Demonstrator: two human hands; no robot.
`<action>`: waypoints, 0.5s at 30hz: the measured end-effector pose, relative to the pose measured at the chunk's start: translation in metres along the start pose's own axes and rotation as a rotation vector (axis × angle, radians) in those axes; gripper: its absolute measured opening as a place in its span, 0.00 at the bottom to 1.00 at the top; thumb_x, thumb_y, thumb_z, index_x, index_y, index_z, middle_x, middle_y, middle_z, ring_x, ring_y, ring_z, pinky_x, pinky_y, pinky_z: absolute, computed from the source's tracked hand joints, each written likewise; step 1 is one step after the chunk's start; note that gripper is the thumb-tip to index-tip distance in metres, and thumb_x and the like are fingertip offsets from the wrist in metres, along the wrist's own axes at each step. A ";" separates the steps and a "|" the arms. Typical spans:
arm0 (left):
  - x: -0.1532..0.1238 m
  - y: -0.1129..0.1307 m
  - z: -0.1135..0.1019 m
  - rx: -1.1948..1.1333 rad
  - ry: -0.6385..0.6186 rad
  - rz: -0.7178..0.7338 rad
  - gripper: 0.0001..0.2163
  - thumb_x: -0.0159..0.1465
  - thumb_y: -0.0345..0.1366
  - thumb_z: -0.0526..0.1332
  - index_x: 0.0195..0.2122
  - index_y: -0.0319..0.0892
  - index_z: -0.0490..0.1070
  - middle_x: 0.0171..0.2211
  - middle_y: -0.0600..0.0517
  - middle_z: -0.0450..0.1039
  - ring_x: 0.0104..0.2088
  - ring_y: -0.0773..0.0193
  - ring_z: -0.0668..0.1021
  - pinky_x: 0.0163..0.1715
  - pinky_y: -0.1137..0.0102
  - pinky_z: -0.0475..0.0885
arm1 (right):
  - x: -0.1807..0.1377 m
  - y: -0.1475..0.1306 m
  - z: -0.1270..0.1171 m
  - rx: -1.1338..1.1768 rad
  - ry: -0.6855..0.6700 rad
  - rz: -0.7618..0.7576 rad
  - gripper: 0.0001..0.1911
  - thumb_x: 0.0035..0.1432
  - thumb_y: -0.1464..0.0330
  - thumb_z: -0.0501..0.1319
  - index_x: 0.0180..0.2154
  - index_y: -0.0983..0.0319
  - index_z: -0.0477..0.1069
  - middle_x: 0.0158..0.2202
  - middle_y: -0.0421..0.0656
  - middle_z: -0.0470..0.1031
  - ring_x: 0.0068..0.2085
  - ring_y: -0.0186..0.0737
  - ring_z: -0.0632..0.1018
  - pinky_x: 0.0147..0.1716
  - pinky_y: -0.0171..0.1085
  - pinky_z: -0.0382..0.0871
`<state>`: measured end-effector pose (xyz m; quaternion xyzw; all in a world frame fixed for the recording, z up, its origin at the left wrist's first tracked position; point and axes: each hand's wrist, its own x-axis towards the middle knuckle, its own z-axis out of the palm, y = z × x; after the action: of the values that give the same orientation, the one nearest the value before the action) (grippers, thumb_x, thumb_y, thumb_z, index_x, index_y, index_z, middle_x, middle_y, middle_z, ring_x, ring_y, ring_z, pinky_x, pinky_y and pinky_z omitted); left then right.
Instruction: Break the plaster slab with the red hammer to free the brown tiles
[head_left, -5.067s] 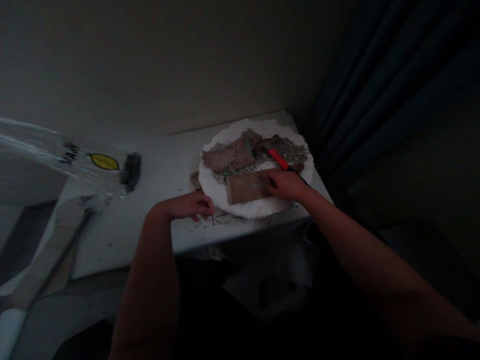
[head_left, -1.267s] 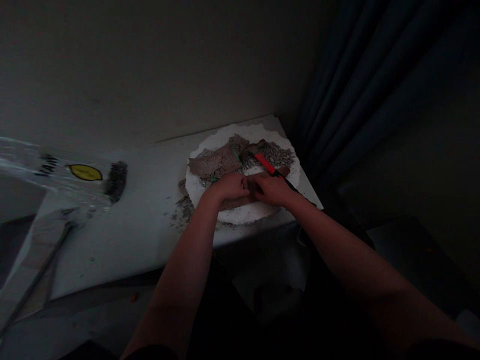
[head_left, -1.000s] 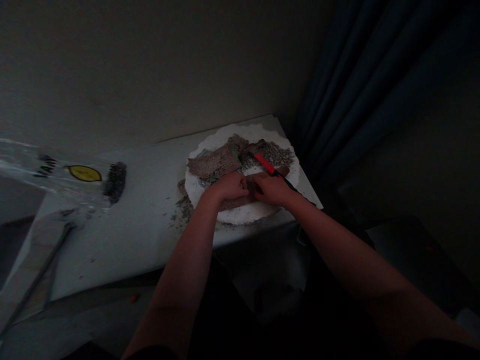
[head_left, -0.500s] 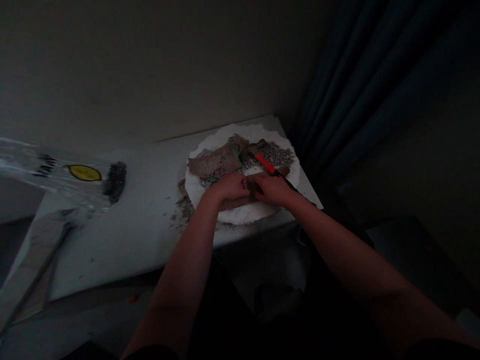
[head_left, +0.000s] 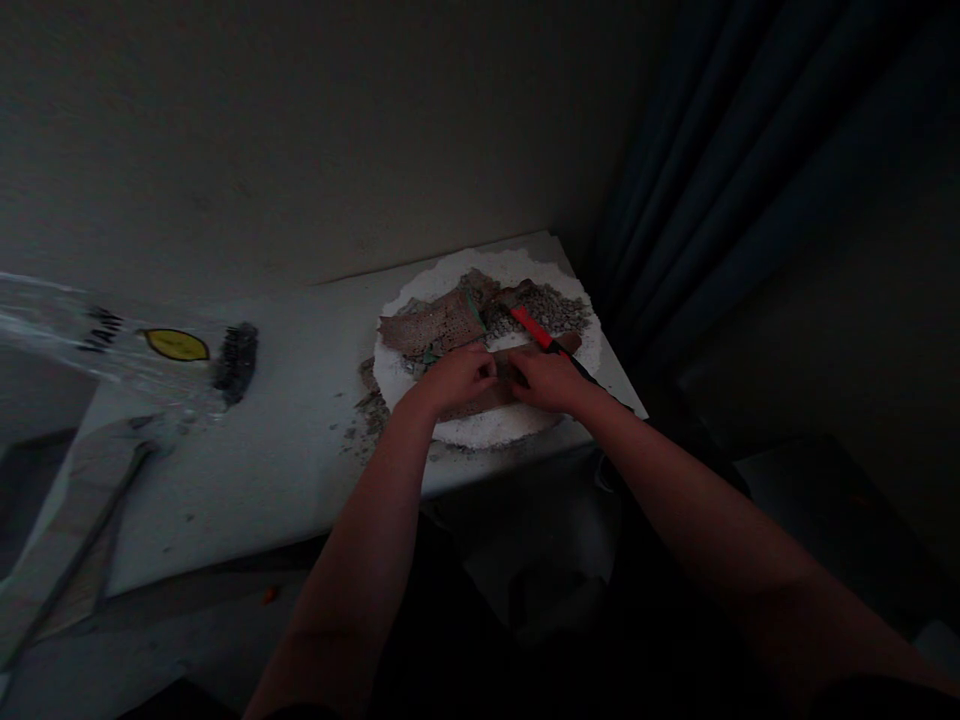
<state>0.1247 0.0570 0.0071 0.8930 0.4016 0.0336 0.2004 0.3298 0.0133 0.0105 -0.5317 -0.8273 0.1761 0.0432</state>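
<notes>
A long brown strip (head_left: 495, 393) lies across the front of a round white board (head_left: 517, 425). My left hand (head_left: 463, 375) is closed on the strip, fingers curled under and largely hidden. Close to its right, my right hand (head_left: 544, 378) has its fingertips bent down onto the same strip, closed. Behind the right wrist lies a slim red-and-black tool (head_left: 534, 328), partly covered by that hand. A brown dotted piece with a green edge (head_left: 435, 325) rests behind my left hand, beside a heap of greyish crumbs (head_left: 553, 308).
The board sits on a white table (head_left: 292, 470) against a wall. Crumbs (head_left: 371, 410) are scattered left of the board. Further left lies a clear plastic bag with a yellow label (head_left: 176, 345), near a dark thin rod (head_left: 90, 545). A dark curtain (head_left: 697, 180) hangs on the right.
My left hand has shifted very slightly, its fingers a little more curled away from the strip's middle. My right hand stays almost in place. The view has moved slightly.
</notes>
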 end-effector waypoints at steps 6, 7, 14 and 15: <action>-0.007 0.014 0.001 0.235 -0.031 0.033 0.11 0.69 0.34 0.53 0.41 0.40 0.75 0.45 0.44 0.74 0.45 0.56 0.77 0.45 0.64 0.71 | 0.000 0.001 0.000 0.007 0.006 -0.009 0.18 0.65 0.65 0.57 0.55 0.62 0.70 0.52 0.52 0.79 0.49 0.49 0.79 0.42 0.40 0.68; -0.007 0.018 0.001 0.275 -0.035 0.023 0.11 0.70 0.34 0.52 0.41 0.40 0.75 0.45 0.43 0.74 0.46 0.55 0.77 0.45 0.63 0.71 | 0.000 0.002 0.001 0.008 0.012 -0.011 0.18 0.65 0.65 0.58 0.55 0.62 0.69 0.53 0.53 0.78 0.49 0.49 0.79 0.42 0.40 0.68; -0.009 0.029 0.009 0.398 -0.002 -0.009 0.12 0.70 0.30 0.51 0.47 0.39 0.73 0.48 0.41 0.74 0.51 0.54 0.75 0.47 0.64 0.71 | 0.001 0.005 0.005 0.038 0.046 -0.051 0.21 0.64 0.66 0.58 0.57 0.62 0.69 0.55 0.52 0.77 0.52 0.48 0.78 0.46 0.40 0.69; -0.009 0.028 0.010 0.395 0.004 -0.010 0.12 0.70 0.30 0.51 0.47 0.39 0.73 0.48 0.41 0.74 0.51 0.54 0.75 0.48 0.64 0.71 | 0.001 0.004 0.005 0.037 0.043 -0.048 0.21 0.64 0.66 0.58 0.57 0.62 0.69 0.55 0.52 0.77 0.52 0.48 0.78 0.46 0.41 0.69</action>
<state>0.1407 0.0303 0.0101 0.9130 0.4050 -0.0453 0.0206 0.3319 0.0149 0.0045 -0.5146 -0.8353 0.1785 0.0750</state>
